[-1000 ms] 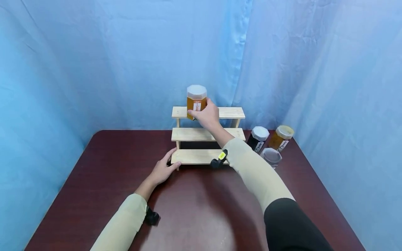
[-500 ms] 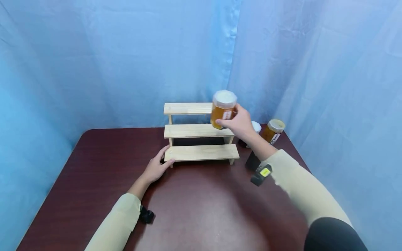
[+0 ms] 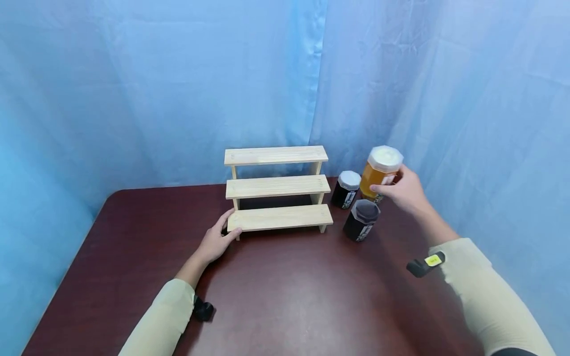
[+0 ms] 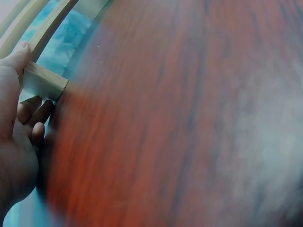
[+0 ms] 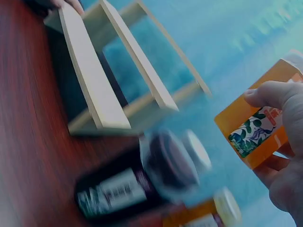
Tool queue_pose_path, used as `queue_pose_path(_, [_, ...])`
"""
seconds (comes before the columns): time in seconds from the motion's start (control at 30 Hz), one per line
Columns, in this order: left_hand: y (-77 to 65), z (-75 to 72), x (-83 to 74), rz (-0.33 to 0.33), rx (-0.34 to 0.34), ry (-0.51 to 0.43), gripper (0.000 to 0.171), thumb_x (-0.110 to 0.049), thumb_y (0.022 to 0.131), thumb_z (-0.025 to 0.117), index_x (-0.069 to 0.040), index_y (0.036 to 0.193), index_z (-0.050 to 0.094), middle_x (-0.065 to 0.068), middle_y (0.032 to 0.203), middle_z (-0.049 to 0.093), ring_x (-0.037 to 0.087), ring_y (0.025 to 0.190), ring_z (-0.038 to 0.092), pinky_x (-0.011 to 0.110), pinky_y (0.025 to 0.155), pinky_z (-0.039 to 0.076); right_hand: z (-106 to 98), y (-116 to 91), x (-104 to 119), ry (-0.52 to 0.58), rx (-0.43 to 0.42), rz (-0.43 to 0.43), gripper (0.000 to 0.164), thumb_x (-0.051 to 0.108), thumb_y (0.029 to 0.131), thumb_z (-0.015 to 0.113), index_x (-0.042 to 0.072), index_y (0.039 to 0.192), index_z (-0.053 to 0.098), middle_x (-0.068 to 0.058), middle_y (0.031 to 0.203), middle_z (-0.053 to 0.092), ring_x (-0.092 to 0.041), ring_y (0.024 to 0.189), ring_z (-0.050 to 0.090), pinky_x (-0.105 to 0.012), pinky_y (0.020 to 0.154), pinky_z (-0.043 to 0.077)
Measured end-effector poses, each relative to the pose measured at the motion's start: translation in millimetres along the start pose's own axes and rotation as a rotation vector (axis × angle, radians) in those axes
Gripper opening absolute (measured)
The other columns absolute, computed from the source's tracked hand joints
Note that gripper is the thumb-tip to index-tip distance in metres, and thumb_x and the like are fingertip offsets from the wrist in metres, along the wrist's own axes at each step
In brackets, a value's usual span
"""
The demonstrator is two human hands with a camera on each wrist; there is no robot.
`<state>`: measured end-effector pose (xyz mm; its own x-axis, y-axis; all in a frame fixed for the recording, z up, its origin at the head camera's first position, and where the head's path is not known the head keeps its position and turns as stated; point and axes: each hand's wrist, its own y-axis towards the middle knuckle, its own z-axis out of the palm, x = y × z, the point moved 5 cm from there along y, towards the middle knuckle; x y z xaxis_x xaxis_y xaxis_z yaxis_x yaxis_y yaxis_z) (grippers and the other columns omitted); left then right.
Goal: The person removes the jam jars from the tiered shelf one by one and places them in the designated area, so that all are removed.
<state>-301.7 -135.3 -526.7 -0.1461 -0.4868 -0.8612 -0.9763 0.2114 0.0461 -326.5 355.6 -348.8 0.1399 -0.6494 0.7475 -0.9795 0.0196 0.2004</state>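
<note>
A three-tier wooden step stand point(image 3: 280, 217) stands near the back of the table. My left hand point(image 3: 214, 242) grips the left end of its lowest step, the thumb over the top edge, as the left wrist view also shows with the stand's leg point(image 4: 45, 80) beside the curled fingers. At the right, my right hand point(image 3: 406, 190) holds an amber jar point(image 3: 378, 173) with a white lid, upright in the air. Below it are a dark jar with a translucent lid point(image 3: 361, 222) and a dark jar with a white lid point(image 3: 346, 190). A second amber jar point(image 5: 201, 221) is hidden in the head view.
The dark red table point(image 3: 276, 296) extends in front of the stand. Blue curtains point(image 3: 178, 99) hang behind it and on both sides, close to the right hand. All three steps of the stand are bare.
My right hand has carried the amber jar from the stand's top step rightward to above the other jars. The left hand keeps its grip on the stand. The head view has shifted slightly.
</note>
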Motion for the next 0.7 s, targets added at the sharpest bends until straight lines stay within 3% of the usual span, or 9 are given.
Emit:
queue_pose_path(0.33, [-2.6,-1.2,-1.1,0.0,-0.001,-0.003,0.078,-0.055,0.096,0.062,-0.03,0.161,0.027,0.017,0.158,0.037,0.035,0.145,0.035,0.059,0.11,0.031,-38,-23,-61,-0.027,0.002,0.051,0.075,0.027,0.087,0.082,0.0,0.144,0.042,-0.017,0.133,0.051,-0.017,0.104,0.053,-0.018,0.073,0.047])
queue_pose_path(0.53, [-3.4,-1.4,-0.5,-0.002,-0.003,-0.001,0.078,-0.055,0.096,0.063,-0.03,0.161,0.027,0.016,0.157,0.039,0.034,0.144,0.036,0.059,0.109,0.032,-35,-31,-93,-0.044,0.031,0.074,0.079,0.025,0.087,0.082,-0.003,0.146,0.037,-0.021,0.135,0.049,-0.025,0.112,0.051,-0.02,0.076,0.045])
queue_pose_path(0.7, [-1.0,-0.3,-1.9,0.014,-0.008,-0.01,0.077,-0.057,0.096,0.062,-0.031,0.16,0.029,0.015,0.155,0.042,0.033,0.143,0.039,0.058,0.108,0.033,-29,-34,-113,-0.053,0.003,0.077,0.077,0.02,0.085,0.084,-0.006,0.142,0.04,-0.024,0.132,0.053,-0.016,0.105,0.051,-0.02,0.077,0.043])
